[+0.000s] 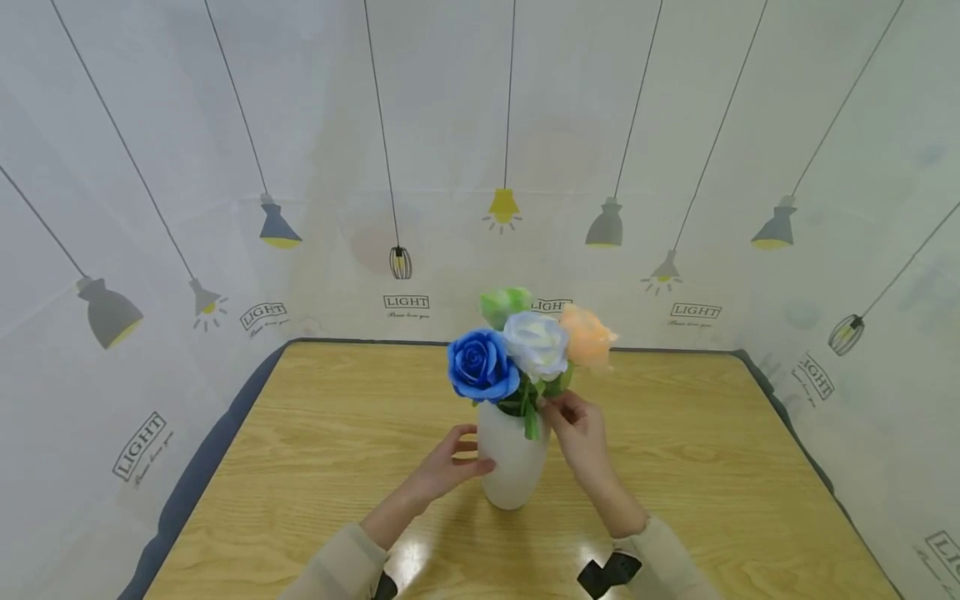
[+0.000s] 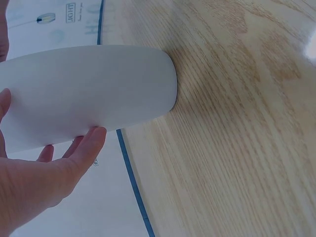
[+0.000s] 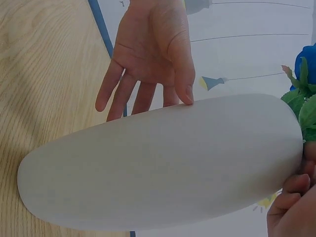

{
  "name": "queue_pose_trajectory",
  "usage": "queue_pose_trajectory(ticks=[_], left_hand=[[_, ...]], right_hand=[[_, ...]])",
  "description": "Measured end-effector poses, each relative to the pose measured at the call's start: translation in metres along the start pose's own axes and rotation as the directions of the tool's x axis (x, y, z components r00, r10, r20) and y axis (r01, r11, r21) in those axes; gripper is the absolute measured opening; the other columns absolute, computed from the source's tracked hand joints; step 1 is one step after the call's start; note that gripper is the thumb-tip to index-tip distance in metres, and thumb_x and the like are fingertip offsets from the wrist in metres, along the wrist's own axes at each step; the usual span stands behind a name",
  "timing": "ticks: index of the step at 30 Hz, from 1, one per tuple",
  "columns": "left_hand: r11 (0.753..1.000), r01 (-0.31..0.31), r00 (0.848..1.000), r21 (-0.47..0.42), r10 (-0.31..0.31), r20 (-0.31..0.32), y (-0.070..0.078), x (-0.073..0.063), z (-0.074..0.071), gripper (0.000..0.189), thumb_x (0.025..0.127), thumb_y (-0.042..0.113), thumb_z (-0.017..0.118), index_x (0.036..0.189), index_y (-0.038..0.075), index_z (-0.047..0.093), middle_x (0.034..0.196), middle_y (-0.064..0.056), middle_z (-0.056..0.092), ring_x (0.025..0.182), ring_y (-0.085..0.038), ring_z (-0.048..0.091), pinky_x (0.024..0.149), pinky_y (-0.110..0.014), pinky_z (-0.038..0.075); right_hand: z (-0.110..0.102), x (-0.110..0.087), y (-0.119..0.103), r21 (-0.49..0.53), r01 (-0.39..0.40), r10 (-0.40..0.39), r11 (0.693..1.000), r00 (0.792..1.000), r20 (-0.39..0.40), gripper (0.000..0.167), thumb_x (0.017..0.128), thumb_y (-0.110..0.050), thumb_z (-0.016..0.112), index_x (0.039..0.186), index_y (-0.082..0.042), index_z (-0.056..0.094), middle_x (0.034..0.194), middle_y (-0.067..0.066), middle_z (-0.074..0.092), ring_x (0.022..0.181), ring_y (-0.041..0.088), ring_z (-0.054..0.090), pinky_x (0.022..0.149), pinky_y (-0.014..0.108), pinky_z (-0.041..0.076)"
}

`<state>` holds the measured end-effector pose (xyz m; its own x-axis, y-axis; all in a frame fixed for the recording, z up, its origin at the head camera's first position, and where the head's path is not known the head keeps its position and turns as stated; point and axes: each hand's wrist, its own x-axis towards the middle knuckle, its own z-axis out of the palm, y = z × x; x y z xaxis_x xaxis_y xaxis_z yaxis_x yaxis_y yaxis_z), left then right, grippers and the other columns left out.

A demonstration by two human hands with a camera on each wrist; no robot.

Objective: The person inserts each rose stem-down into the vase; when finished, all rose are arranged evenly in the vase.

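A white vase (image 1: 512,467) stands upright on the table, holding a blue rose (image 1: 482,364), a white rose (image 1: 536,345), a peach flower (image 1: 587,337) and a green bloom (image 1: 504,307). At its left side my left hand (image 1: 444,468) rests thumb and fingertips on the wall, fingers fairly straight. The right wrist view shows that palm (image 3: 153,54) facing the vase with a gap between. My right hand (image 1: 579,433) is at the right of the rim, fingers curled at a flower stem among green leaves (image 1: 531,419). The stem's lower part is hidden inside the vase.
The wood-grain table (image 1: 322,450) reaches to a dark blue edge strip (image 2: 133,182). Behind and beside it hangs a pale cloth (image 1: 442,108) printed with lamps and the word LIGHT.
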<state>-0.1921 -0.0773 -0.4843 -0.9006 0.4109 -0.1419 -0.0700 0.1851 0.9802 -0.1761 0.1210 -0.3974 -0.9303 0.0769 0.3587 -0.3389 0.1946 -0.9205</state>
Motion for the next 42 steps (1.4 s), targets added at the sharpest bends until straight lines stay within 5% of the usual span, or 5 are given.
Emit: queue_pose_trajectory(ticks=[13,21,31,36,42], left_hand=[[1.0,0.002,1.0,-0.001,-0.002,0.002,-0.005,0.002,-0.001,0.067,0.079,0.035,0.065,0.13,0.008,0.032,0.125,-0.018,0.04,0.112,-0.035,0.042,0.085,-0.048,0.039],[1.0,0.007,1.0,-0.012,-0.007,0.002,-0.004,0.001,-0.001,0.067,0.079,0.035,0.066,0.13,0.008,0.032,0.125,-0.018,0.04,0.11,-0.036,0.043,0.085,-0.048,0.04],[1.0,-0.013,1.0,0.018,0.013,-0.002,-0.004,0.001,-0.001,0.066,0.08,0.034,0.065,0.13,0.007,0.031,0.125,-0.018,0.041,0.113,-0.036,0.04,0.085,-0.048,0.04],[0.999,-0.012,1.0,0.032,0.012,-0.005,-0.005,0.001,-0.001,0.066,0.08,0.035,0.065,0.13,0.008,0.032,0.125,-0.017,0.04,0.114,-0.036,0.038,0.084,-0.048,0.04],[1.0,-0.007,1.0,0.019,0.007,-0.005,-0.004,0.001,0.0,0.066,0.079,0.035,0.065,0.13,0.009,0.032,0.125,-0.018,0.04,0.113,-0.036,0.04,0.085,-0.048,0.039]], right_hand=[[-0.002,-0.009,0.015,0.018,-0.033,0.035,0.999,0.99,-0.135,0.007,0.081,-0.002,0.063,0.078,0.005,0.063,0.064,0.007,0.057,0.056,0.01,0.047,0.053,0.023,0.042],[0.005,-0.022,0.038,0.197,-0.112,0.167,0.974,0.942,-0.291,0.018,0.082,-0.013,0.064,0.082,0.004,0.059,0.072,0.003,0.058,0.065,0.011,0.051,0.059,0.021,0.044],[0.023,-0.032,0.017,0.141,0.174,-0.104,0.975,0.909,-0.403,0.007,0.08,0.008,0.059,0.084,0.015,0.06,0.06,-0.003,0.049,0.051,0.003,0.04,0.044,0.014,0.034],[0.028,-0.025,0.009,0.106,0.17,-0.106,0.98,0.89,-0.444,0.007,0.079,0.008,0.059,0.075,0.013,0.059,0.054,0.005,0.045,0.048,0.005,0.038,0.04,0.015,0.032],[0.032,-0.017,0.007,0.128,0.127,-0.054,0.984,0.885,-0.462,0.026,0.08,0.007,0.057,0.056,0.009,0.045,0.049,0.001,0.035,0.044,0.006,0.032,0.038,0.017,0.027]])
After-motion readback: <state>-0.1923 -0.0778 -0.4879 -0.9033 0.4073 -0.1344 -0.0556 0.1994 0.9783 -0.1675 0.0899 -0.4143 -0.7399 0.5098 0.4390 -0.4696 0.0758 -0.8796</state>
